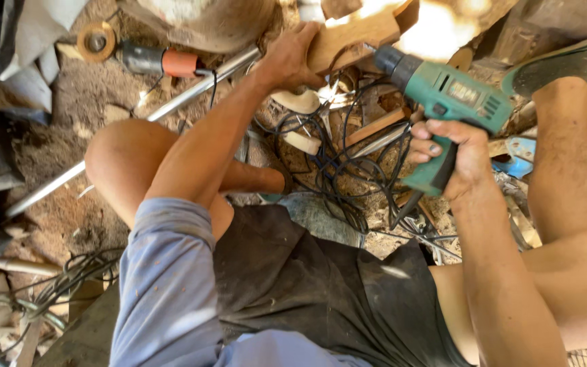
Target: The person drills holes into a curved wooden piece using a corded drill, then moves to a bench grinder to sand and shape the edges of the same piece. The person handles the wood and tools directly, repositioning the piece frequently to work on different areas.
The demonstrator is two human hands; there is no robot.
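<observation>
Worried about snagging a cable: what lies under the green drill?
Under the green drill, tangled black cables, wood scraps and sawdust; the right hand covers the grip.

tangled black cables (334, 170) crowding ground between knees, metal pipe (171, 102) crossing left, sawdust patch (69, 88) open

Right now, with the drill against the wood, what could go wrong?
1. The left hand steadies the wooden piece close beside the nose of the green drill; if the drill slips, it may hit the fingers.
2. Black cables lie tangled just below the drill, near the right hand; they could snag or get caught.
3. Bare knees sit close to the work, and glare hides the contact point.
</observation>
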